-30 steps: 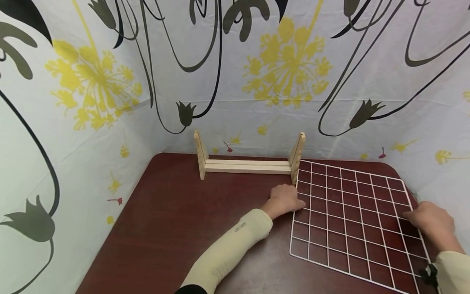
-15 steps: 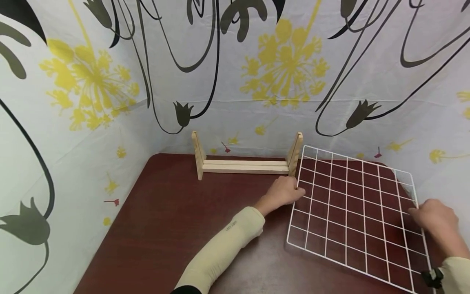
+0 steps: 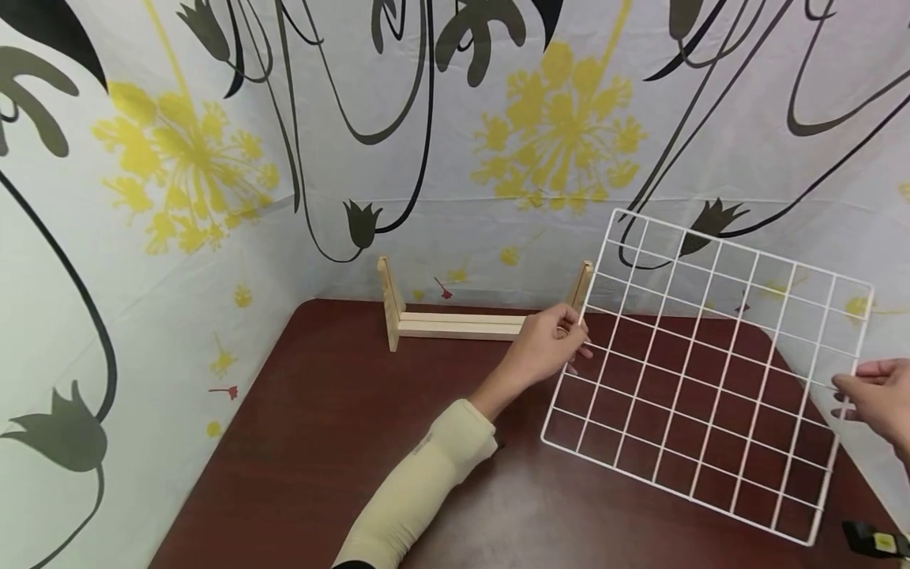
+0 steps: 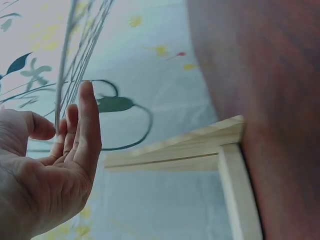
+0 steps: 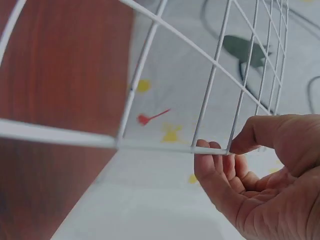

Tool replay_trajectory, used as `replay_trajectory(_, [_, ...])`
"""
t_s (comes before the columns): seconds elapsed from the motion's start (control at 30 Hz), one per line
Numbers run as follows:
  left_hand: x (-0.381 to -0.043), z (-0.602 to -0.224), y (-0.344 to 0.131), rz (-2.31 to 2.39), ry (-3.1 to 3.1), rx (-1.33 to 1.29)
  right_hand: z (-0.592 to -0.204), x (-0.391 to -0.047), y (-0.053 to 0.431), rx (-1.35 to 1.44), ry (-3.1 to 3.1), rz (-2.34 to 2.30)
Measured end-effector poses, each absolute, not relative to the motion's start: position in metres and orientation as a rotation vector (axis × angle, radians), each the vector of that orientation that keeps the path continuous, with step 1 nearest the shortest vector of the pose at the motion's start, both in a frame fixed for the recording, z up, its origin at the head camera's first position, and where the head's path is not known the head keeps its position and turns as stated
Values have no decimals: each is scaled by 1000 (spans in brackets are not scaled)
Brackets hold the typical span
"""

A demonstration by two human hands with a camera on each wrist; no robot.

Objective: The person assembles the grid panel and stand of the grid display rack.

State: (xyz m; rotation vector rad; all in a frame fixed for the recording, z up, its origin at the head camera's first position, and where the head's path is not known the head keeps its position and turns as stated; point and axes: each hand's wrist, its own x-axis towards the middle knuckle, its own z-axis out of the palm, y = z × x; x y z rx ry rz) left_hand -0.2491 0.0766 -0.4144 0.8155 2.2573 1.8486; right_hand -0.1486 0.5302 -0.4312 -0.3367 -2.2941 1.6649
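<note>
A white wire grid panel [image 3: 704,379] is held up off the table, tilted, with its far edge raised against the view of the wall. My left hand [image 3: 543,344] pinches its left edge between thumb and fingers; the left wrist view shows that hand [image 4: 55,160] with the panel's wire at the thumb tip. On the opposite edge my right hand [image 3: 881,395] pinches the frame wire, and in the right wrist view its fingers [image 5: 210,175] lie under the wire. Just behind my left hand stands a pale wooden stand [image 3: 455,325] with two uprights and a crossbar; the hand partly hides its right end.
The dark red-brown table [image 3: 341,427] has rounded back corners. A patterned cloth wall [image 3: 320,158] closes off the back and sides. A small black device [image 3: 870,540] shows near the right wrist at the lower right.
Both hands have lifted the wire grid panel from nearly flat on the table to a raised, more upright tilt. Its far edge has risen most. The wooden stand stays put.
</note>
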Motion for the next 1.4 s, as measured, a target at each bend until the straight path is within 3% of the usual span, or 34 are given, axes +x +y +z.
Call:
replay_trajectory(0.13, [-247,-397,60,1979,2056,759,-424,-147,514,-251,-2018,1831])
replay_trajectory(0.2, [-248,-389,51,2002,2003,735,-397,-139,479,-276,-1953,1807])
replay_trajectory(0.47, [-257,-375,12,2074,2013,710,-371,-153,430,-373,-1742,1743])
replay_trajectory(1.0, [-253,-392,-57,2386,2141,604,-366,-169,358,-116,-1644,1756])
replay_trajectory(1.4, [-251,-416,-94,2683,1805,171,-377,-188,319,35,-1743,1759])
